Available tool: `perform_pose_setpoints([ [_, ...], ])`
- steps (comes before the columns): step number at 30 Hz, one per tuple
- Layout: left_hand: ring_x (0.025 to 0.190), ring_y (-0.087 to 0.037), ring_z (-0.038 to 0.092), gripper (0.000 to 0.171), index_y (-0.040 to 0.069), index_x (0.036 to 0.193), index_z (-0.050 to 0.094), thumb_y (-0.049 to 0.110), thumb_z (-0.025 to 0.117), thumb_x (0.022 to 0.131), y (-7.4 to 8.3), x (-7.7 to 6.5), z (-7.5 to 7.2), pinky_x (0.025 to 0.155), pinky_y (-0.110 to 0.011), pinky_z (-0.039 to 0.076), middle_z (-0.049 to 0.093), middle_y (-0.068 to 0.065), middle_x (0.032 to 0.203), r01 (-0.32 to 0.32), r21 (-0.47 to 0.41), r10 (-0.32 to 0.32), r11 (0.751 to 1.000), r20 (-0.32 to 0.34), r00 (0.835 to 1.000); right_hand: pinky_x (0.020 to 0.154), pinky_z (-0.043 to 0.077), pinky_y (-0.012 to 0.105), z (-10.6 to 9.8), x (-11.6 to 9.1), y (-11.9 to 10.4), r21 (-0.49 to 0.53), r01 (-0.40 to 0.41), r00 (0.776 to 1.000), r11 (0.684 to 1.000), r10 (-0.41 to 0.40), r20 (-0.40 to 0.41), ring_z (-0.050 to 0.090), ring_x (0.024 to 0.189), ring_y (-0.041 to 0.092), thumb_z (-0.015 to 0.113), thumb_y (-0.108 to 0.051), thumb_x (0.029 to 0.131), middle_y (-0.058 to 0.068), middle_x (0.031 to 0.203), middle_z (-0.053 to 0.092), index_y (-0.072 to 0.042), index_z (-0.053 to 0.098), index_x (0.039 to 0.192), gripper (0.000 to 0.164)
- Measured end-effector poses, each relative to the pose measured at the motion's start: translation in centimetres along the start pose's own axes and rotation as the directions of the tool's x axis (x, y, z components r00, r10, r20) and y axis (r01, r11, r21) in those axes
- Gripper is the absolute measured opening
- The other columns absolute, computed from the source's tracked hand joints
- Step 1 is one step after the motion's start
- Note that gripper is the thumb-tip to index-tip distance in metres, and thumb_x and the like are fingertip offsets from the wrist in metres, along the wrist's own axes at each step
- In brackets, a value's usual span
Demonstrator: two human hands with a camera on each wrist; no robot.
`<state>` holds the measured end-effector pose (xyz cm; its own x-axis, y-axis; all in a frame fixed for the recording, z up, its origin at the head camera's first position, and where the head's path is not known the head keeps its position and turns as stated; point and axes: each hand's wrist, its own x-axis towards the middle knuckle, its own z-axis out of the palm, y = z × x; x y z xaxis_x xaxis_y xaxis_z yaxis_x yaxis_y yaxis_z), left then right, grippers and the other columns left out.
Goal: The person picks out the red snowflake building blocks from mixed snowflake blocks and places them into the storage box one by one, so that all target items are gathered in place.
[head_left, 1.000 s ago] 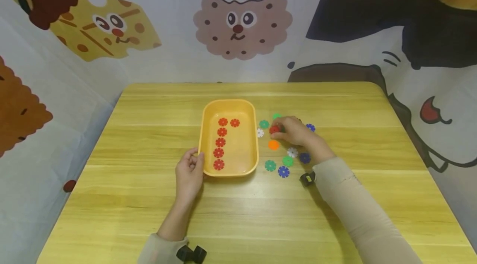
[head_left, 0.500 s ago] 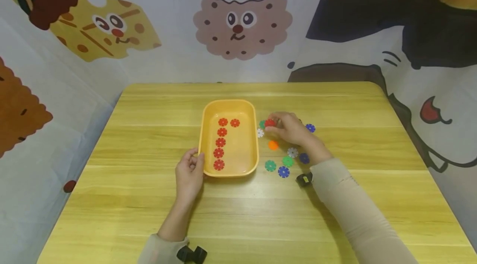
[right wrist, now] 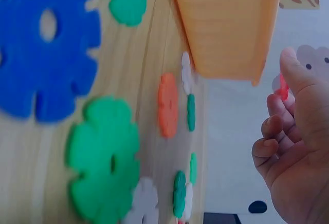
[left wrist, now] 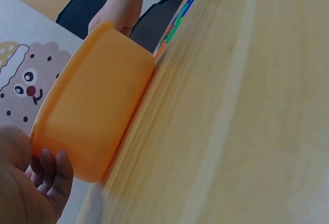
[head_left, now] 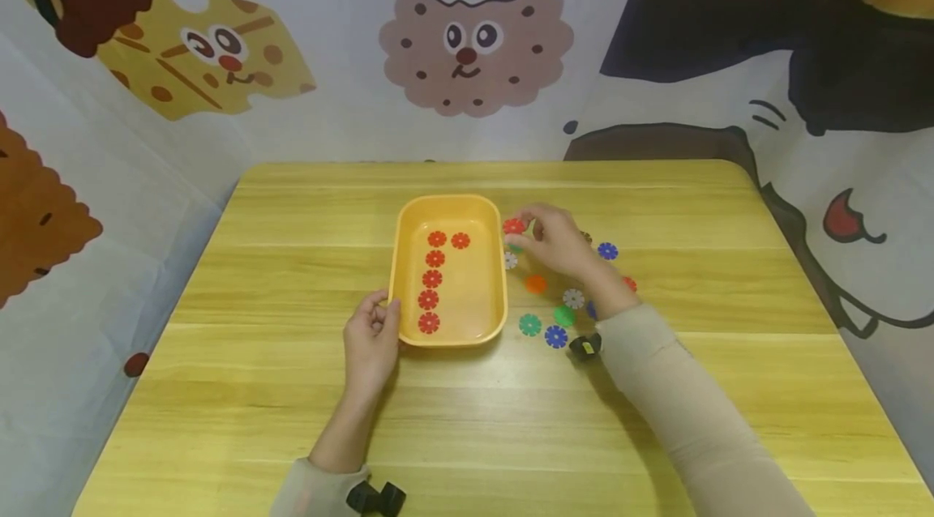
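My right hand (head_left: 558, 241) pinches a red notched plastic disc (head_left: 514, 226) between thumb and fingers, just off the right rim of a yellow-orange tray (head_left: 503, 290). In the right wrist view that disc (right wrist: 284, 87) shows edge-on, raised off the table. With thumb and curled fingers my left hand (head_left: 370, 343) grips the tray's near left side; the left wrist view shows this hand (left wrist: 36, 188) at the tray's corner. Inside the tray lie several red notched discs (head_left: 432, 279), most in a column on the left, one beside the top.
Right of the tray several notched discs lie scattered: an orange disc (head_left: 536, 284), a green disc (head_left: 530, 325), a blue disc (head_left: 556, 336) and a white disc (head_left: 573, 299) among them. A printed cloth (head_left: 292, 128) hangs behind the wooden table (head_left: 467, 436).
My right hand has lifted the red disc from among the loose discs and carried it left and away from me, toward the tray's far right rim. The left hand and tray stay put.
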<state>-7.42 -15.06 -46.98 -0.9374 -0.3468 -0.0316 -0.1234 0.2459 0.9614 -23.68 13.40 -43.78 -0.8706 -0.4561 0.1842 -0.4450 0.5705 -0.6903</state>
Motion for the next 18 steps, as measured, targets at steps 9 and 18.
perform_pose_setpoints([
  [9,0.054,-0.015,0.058,0.031,-0.002,0.126,0.062,0.018,0.06,0.103,0.0,-0.1,0.0,0.048,-0.024,0.052,0.062,-0.019,0.08,0.0,-0.008,0.0,1.0,-0.003,1.0,0.055,0.042,0.025,1.3,1.0,-1.7,0.008,0.069,0.997,0.998,-0.069,0.023,0.046,0.063,0.017,0.078,-0.027,0.091,0.006,0.095,0.061,-0.001,0.067,0.118,0.039],
  [18,0.055,-0.016,0.057,0.03,-0.002,0.126,0.062,0.018,0.062,0.103,-0.1,0.0,0.0,0.048,-0.025,0.052,0.061,-0.02,0.08,0.003,-0.034,-0.003,0.999,-0.001,1.0,0.058,0.045,0.026,2.3,1.8,-3.0,0.025,0.153,0.988,0.988,-0.153,0.033,0.049,0.066,0.016,0.078,-0.022,0.091,0.008,0.094,0.062,0.003,0.066,0.122,0.042],
])
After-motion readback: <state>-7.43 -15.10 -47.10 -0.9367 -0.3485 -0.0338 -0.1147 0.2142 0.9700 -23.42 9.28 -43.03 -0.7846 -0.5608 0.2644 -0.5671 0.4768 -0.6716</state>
